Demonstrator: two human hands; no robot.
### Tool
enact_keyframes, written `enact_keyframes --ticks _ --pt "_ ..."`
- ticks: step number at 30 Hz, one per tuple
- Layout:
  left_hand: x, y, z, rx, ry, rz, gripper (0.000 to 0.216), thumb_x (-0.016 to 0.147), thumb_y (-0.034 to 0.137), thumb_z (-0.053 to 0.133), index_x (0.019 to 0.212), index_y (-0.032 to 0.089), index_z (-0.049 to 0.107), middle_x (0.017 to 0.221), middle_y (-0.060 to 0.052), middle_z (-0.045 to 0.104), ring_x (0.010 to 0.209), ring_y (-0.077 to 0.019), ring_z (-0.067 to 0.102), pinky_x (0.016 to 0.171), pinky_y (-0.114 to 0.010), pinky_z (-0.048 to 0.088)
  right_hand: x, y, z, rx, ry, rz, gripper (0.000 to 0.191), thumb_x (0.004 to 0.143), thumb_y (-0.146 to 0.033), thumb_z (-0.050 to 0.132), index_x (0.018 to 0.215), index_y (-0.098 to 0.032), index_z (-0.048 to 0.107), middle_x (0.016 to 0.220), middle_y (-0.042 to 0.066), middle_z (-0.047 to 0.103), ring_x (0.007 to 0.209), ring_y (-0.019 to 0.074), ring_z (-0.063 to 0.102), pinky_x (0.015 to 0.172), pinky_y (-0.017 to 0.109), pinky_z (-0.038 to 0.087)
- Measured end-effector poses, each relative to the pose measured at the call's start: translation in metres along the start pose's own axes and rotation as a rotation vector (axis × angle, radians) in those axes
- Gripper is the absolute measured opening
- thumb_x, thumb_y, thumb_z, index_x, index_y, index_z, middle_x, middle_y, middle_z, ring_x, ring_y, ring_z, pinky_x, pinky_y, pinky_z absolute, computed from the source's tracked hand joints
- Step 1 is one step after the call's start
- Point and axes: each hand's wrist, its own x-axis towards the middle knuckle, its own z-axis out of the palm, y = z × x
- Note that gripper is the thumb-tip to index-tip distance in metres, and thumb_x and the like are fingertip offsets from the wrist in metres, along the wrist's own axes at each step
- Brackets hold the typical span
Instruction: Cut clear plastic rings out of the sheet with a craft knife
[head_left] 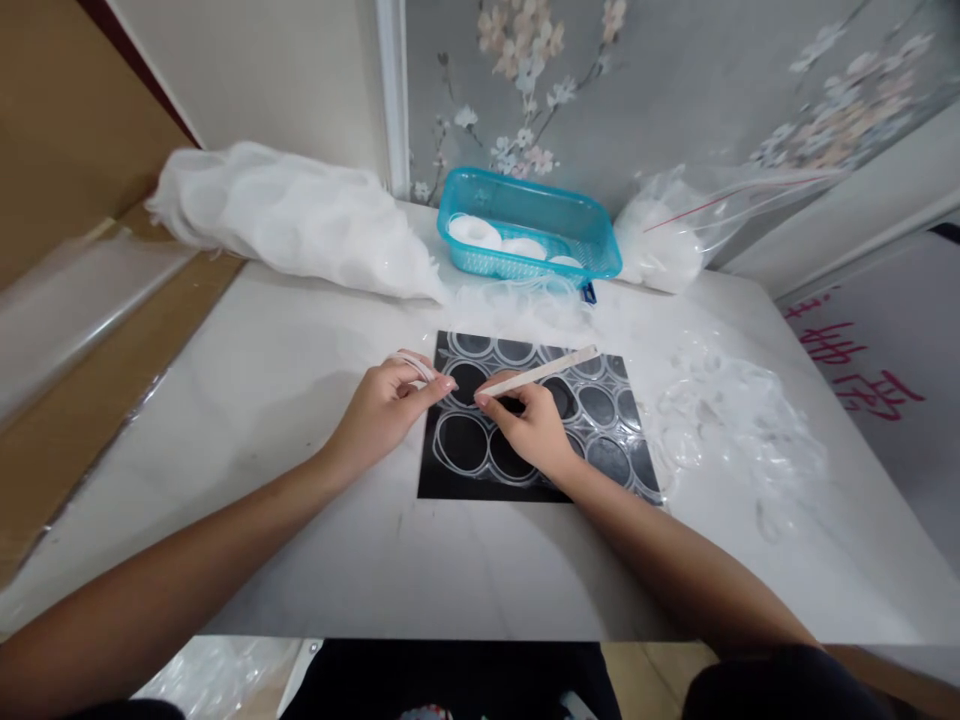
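Right hand (536, 428) pinching stick (553, 368), left fingers (429, 388) holding strip (413, 363)

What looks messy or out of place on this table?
Thin clear plastic ring scraps lie strewn in a loose heap on the white table, right of the black square mat. More spill before the blue plastic basket. Nothing looks broken.

A single head-worn camera is looking forward and down, close over the white tabletop (300, 380), facing the wall.
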Motion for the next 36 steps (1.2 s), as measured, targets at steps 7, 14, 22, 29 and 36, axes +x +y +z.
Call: enact_keyframes --ticks 7,14,22,29,36 --pt "-0.002 -0.011 0.003 0.064 -0.169 -0.024 0.033 0.095 0.048 0.055 0.089 0.019 0.069 0.067 0.000 0.066 0.065 -0.0157 0.062 0.059 -0.024 0.044 -0.001 0.002 0.001 -0.086 -0.008 -0.046 0.010 0.087 -0.025 0.065 0.080 -0.022 0.071 0.089 0.005 0.076 0.086 0.0221 0.071 0.082 0.038 0.054" --pt "-0.011 -0.015 0.008 0.560 -0.144 0.246 0.032 0.100 0.034 0.044 0.074 0.019 0.055 0.053 0.005 0.054 0.046 -0.0104 0.045 0.052 -0.023 0.030 0.000 0.005 0.001 -0.071 0.002 -0.069 0.010 0.088 -0.024 0.064 0.082 -0.021 0.071 0.089 0.006 0.076 0.086 0.0213 0.071 0.081 0.036 0.055" --pt "-0.012 -0.022 0.009 0.753 -0.172 0.378 0.038 0.104 0.037 0.035 0.083 0.019 0.062 0.049 0.006 0.047 0.041 -0.0115 0.042 0.049 -0.023 0.028 0.001 0.006 0.002 -0.106 0.001 -0.102 0.009 0.088 -0.021 0.065 0.082 -0.021 0.071 0.090 0.006 0.077 0.088 0.0217 0.072 0.084 0.036 0.055" --pt "-0.013 -0.024 0.011 0.834 -0.179 0.426 0.043 0.106 0.037 0.030 0.091 0.017 0.065 0.054 0.001 0.061 0.045 -0.0140 0.054 0.050 -0.024 0.030 -0.004 0.005 0.003 -0.243 -0.005 -0.177 0.013 0.090 -0.022 0.061 0.085 -0.024 0.073 0.091 0.004 0.078 0.109 0.0278 0.069 0.101 0.046 0.051" --pt "-0.013 -0.026 0.012 0.916 -0.192 0.428 0.046 0.106 0.038 0.027 0.095 0.017 0.066 0.059 -0.002 0.067 0.048 -0.0171 0.062 0.050 -0.025 0.031 -0.009 0.005 0.003 -0.393 -0.042 -0.183 0.016 0.093 -0.023 0.058 0.092 -0.025 0.073 0.096 0.003 0.080 0.134 0.0349 0.055 0.119 0.064 0.026"
